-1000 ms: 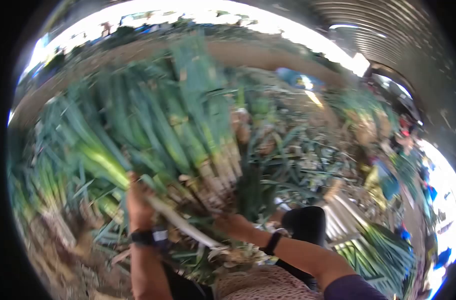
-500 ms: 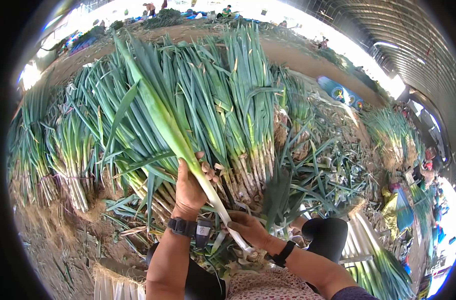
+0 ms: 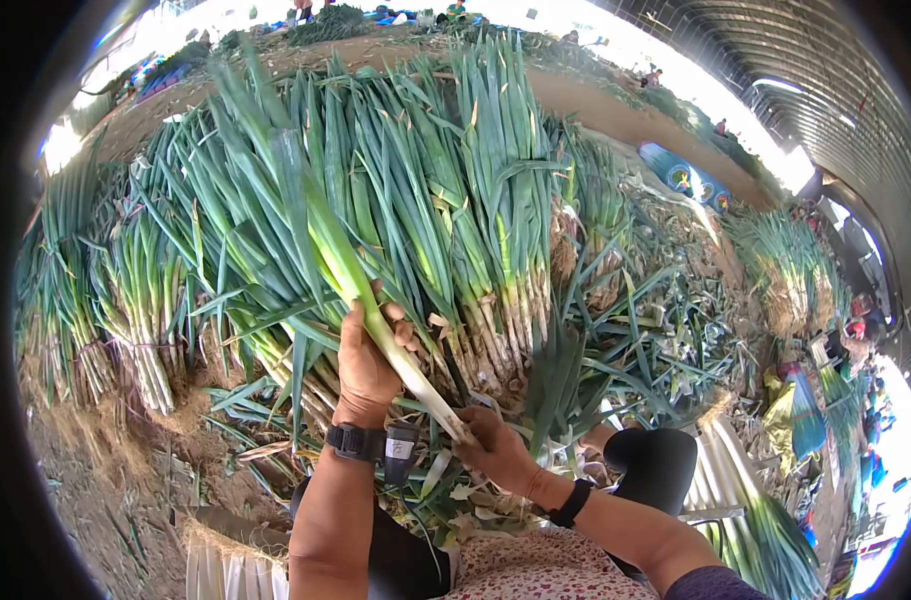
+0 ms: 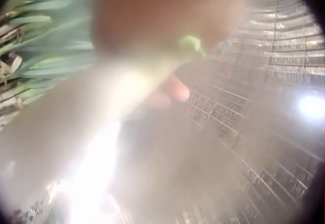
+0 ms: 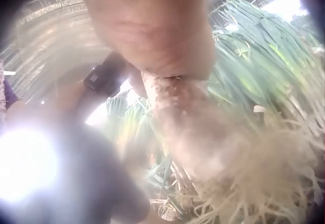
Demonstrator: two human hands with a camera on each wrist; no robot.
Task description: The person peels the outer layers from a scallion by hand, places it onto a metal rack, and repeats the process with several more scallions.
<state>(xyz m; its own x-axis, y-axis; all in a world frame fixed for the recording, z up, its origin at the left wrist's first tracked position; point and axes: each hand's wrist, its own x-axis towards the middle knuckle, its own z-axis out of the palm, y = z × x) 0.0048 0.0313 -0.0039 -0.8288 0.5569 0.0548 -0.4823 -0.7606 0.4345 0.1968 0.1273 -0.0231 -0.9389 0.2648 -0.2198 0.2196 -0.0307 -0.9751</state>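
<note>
One thick leek (image 3: 413, 376) slants across the middle of the head view, its green leaves up to the left and its white shank down to the right. My left hand (image 3: 366, 362) grips it where the green turns white, fingers wrapped behind. Near the root end, my right hand (image 3: 499, 455) pinches the shank between thumb and fingers. In the right wrist view the leek's soil-marked base (image 5: 188, 127) and its stringy pale roots (image 5: 254, 198) show below the hand. The pale shank (image 4: 66, 109) looks blurred in the left wrist view.
A broad pile of leeks (image 3: 475, 200) lies just ahead, with tied bunches (image 3: 145, 340) on the left. Loose leaf trimmings (image 3: 665, 345) cover the ground to the right. White-stalked leeks lie beside my knee (image 3: 720, 470) and at the lower left (image 3: 230, 570).
The leek has come into clear view, swung up in front of me from the left. Over the last half second my left hand shifted slightly up and left, and the right hand moved up at the root end.
</note>
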